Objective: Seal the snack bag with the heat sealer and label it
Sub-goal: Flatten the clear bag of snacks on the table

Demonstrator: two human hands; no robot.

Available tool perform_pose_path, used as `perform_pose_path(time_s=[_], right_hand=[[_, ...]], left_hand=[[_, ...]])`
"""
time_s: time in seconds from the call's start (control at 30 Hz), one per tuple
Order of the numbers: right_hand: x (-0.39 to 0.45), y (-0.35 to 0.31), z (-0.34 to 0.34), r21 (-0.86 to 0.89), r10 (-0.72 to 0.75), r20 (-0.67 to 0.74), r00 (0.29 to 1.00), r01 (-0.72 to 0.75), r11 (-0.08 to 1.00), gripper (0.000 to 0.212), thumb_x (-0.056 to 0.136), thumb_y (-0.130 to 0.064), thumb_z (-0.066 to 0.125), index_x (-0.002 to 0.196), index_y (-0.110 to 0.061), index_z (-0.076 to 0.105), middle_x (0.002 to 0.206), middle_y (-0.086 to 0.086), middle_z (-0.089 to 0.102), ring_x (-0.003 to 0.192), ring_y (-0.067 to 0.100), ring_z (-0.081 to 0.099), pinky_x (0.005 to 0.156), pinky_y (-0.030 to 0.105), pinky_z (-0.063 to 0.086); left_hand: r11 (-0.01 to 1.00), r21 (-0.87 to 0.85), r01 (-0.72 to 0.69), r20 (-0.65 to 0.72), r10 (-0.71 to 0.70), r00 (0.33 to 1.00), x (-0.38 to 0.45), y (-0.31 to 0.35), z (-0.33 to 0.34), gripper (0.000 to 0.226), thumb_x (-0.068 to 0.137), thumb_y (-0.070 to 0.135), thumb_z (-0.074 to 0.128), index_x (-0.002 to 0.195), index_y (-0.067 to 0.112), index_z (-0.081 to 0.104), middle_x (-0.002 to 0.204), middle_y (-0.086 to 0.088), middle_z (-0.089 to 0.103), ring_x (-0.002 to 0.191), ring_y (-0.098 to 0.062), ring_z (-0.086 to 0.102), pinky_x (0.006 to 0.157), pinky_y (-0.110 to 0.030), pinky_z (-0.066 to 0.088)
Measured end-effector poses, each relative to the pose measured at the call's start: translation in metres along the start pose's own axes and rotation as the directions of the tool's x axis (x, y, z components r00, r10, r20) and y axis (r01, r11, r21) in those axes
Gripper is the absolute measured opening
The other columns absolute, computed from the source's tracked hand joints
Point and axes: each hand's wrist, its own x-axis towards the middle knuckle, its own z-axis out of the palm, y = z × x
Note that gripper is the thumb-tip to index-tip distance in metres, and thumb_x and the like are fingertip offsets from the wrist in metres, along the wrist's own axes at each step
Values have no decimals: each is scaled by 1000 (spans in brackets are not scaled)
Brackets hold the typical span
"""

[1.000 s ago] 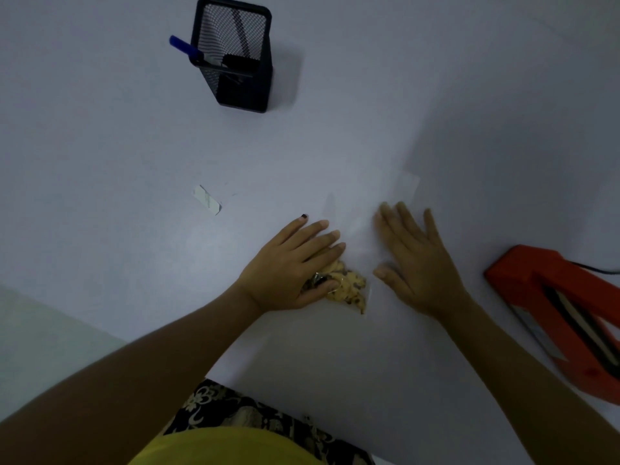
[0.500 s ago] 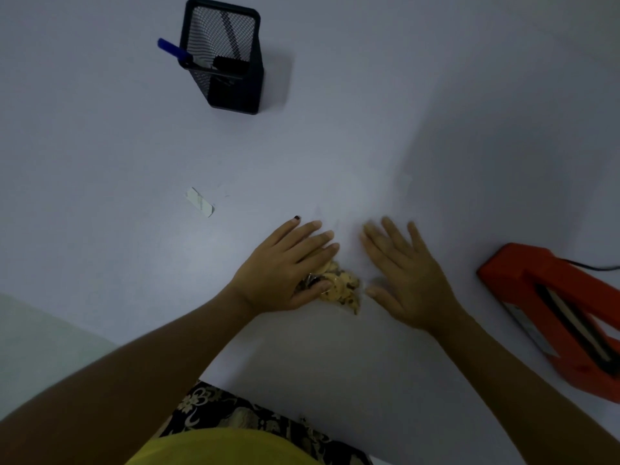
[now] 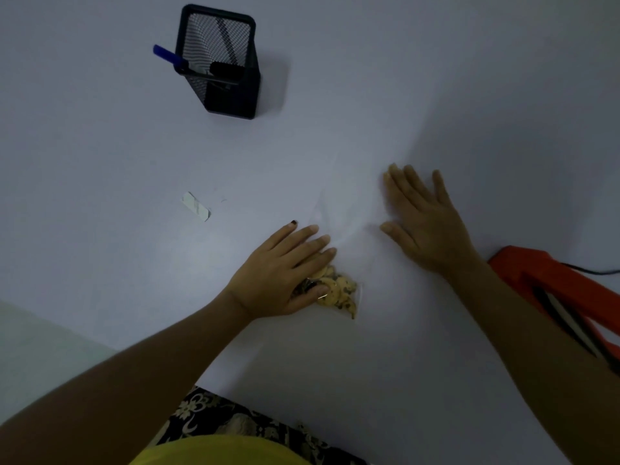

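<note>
Pressing flat with straight fingers, the left hand (image 3: pixel 285 273) is laid on the near end of the snack bag (image 3: pixel 339 286), covering part of the cookies (image 3: pixel 342 290). The right hand (image 3: pixel 422 223) is spread palm down, fingers apart, on the bag's clear far part, whose edges are hard to make out against the white table (image 3: pixel 369 364). Nothing is gripped by either hand. The heat sealer (image 3: pixel 563 297) is cut off at the right edge. A label (image 3: pixel 196 206) lies left, a pen holder (image 3: pixel 223 62) far left.

Snack bag (image 3: pixel 339 260) btwn 2 hands, sealer (image 3: pixel 557 297) right, pen holder (image 3: pixel 223 62) behind.
</note>
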Motion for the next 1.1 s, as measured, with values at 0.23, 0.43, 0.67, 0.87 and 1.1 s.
perform_pose_path(time_s=[0.23, 0.43, 0.67, 0.87, 1.1], right_hand=[[19, -35, 4, -52, -342, 87, 936, 347, 936, 75, 96, -61, 17, 151, -11, 23, 158, 6, 23, 147, 25, 19, 119, 49, 5], [39, 14, -12, 18, 99, -23, 995, -99, 995, 80, 95, -62, 4, 150, -8, 23, 158, 10, 25, 147, 31, 18, 117, 54, 3], [44, -47, -5, -48, -387, 51, 921, 390, 920, 75, 95, -61, 15, 150, -10, 23, 158, 7, 24, 147, 27, 18, 118, 49, 3], [61, -17, -9, 33, 42, -34, 999, -41, 999, 76, 95, -61, 5, 151, -11, 20, 160, 7, 21, 148, 31, 12, 118, 53, 5], [25, -83, 15, 62, 80, -41, 996, -77, 995, 69, 99, -54, 20, 153, -11, 14, 161, 6, 14, 149, 27, 8, 119, 54, 6]], left_hand=[[1000, -5, 0, 11, 0, 1000, -2, 0, 0, 52, 92, 47, 53, 128, 11, 59, 132, -11, 59, 129, -31, 49, 109, -49, 36], [1000, -9, 12, 10, -12, 1000, 0, 0, 0, 51, 92, 47, 53, 129, 12, 59, 132, -9, 59, 129, -30, 49, 111, -48, 34], [1000, -7, 7, 25, -6, 1000, -3, 0, 0, 53, 91, 47, 53, 130, 12, 58, 133, -10, 58, 129, -30, 48, 112, -47, 33], [1000, -10, 6, 10, -6, 1000, -2, -1, -1, 52, 90, 46, 56, 130, 12, 58, 133, -10, 58, 129, -29, 49, 113, -46, 33], [1000, -12, 4, 46, -4, 999, -3, -1, -2, 54, 92, 48, 51, 131, 12, 56, 136, -11, 56, 131, -29, 46, 113, -47, 32]])
